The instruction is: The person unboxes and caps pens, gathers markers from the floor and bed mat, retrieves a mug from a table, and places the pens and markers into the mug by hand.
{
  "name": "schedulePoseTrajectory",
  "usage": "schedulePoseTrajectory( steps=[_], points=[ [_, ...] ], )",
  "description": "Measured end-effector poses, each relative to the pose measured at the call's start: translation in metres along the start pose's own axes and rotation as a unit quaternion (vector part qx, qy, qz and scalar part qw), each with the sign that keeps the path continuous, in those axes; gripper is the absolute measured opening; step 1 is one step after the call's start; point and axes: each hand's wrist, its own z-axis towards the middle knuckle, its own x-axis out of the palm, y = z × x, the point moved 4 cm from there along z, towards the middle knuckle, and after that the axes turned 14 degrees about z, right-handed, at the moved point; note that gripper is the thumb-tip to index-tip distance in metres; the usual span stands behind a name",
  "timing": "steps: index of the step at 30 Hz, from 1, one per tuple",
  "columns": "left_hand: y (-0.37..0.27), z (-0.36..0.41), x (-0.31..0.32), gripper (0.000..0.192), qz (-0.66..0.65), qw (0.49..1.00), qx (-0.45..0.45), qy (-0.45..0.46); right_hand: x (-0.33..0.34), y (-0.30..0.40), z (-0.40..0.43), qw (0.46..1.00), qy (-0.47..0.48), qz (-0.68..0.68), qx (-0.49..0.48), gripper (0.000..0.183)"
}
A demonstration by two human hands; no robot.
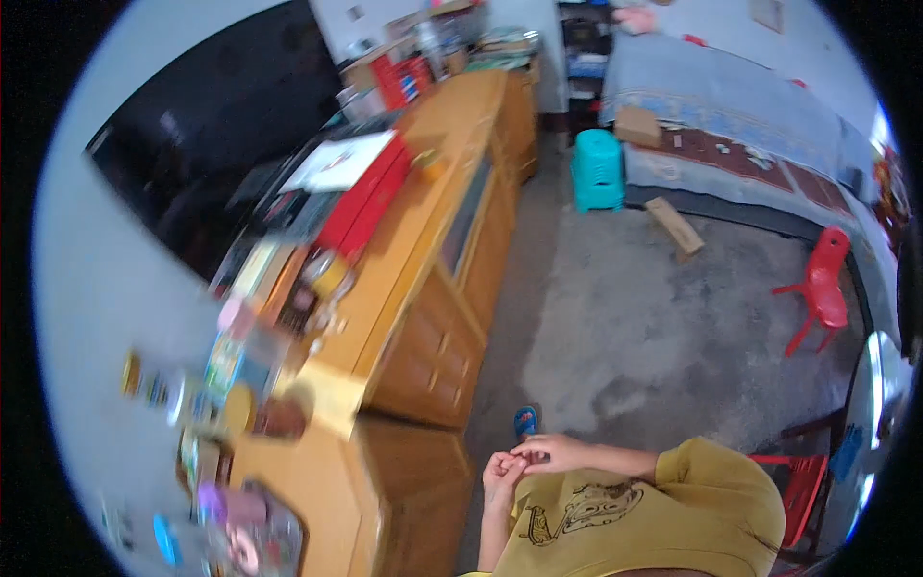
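Observation:
Both of my hands meet in front of the yellow T-shirt at the lower middle of the head view. My left hand (502, 472) is bent upward with curled fingers, and its fingertips touch those of my right hand (551, 454), which reaches in from the right. Whether something small is pinched between the fingers cannot be made out. Left of the hands stands a long wooden cabinet (425, 368). Just beyond them a foot in a blue sandal (526, 420) rests on the grey floor.
The cabinet top carries a red box (364, 195), jars and a tray (292, 530). A large television (231, 130) is behind it. Ahead stand teal stacked stools (598, 169) and a long cardboard box (675, 226). Red chairs (823, 288) (797, 498) are at the right, near a covered bed (714, 79).

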Motion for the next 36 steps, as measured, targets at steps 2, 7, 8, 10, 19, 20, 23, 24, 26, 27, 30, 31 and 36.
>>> schedulePoseTrajectory(
  steps=[2,7,8,10,19,20,23,24,26,27,30,31,36],
  points=[
    [-0.004,0.050,0.017,0.015,0.067,0.996,-0.020,0.063,-0.041,-0.013,0.008,0.998,-0.044,-0.033,-0.001,0.027],
    [-0.046,0.174,0.060,0.015,0.114,0.981,-0.060,0.148,-0.142,-0.045,0.062,0.994,-0.104,0.000,0.042,0.025],
    [-0.053,0.203,0.062,0.015,0.096,0.982,-0.058,0.153,-0.161,-0.046,0.081,0.992,-0.121,-0.001,0.021,0.024],
    [-0.070,0.250,0.076,0.014,0.119,0.977,-0.047,0.169,-0.201,-0.037,0.110,0.992,-0.123,-0.028,0.026,0.024],
    [-0.123,0.448,0.210,0.012,0.275,0.915,0.005,0.297,-0.418,-0.085,0.129,0.925,-0.377,-0.024,0.033,0.023],
    [-0.125,0.472,0.220,0.014,0.296,0.911,0.005,0.287,-0.441,-0.100,0.128,0.910,-0.407,-0.009,0.080,0.023],
    [-0.132,0.538,0.245,0.014,0.292,0.935,-0.052,0.196,-0.523,-0.117,0.151,0.912,-0.399,-0.069,0.058,0.023],
    [-0.132,0.563,0.254,0.013,0.297,0.936,-0.102,0.162,-0.561,-0.120,0.161,0.911,-0.402,-0.066,0.058,0.023],
    [-0.157,0.595,0.291,0.011,0.299,0.938,-0.082,0.155,-0.613,-0.117,0.182,0.917,-0.366,-0.147,0.060,0.023],
    [-0.174,0.612,0.309,0.010,0.295,0.943,-0.050,0.145,-0.640,-0.111,0.196,0.923,-0.351,-0.140,0.063,0.023],
    [-0.211,0.664,0.354,0.009,0.251,0.942,0.041,0.221,-0.717,-0.094,0.239,0.922,-0.349,-0.161,0.041,0.022],
    [-0.221,0.683,0.362,0.010,0.225,0.949,0.063,0.213,-0.740,-0.097,0.257,0.928,-0.336,-0.162,0.010,0.022],
    [-0.291,0.764,0.392,0.020,0.148,0.959,0.238,0.045,-0.832,-0.101,0.355,0.949,-0.276,-0.122,-0.087,0.021]
  ],
)
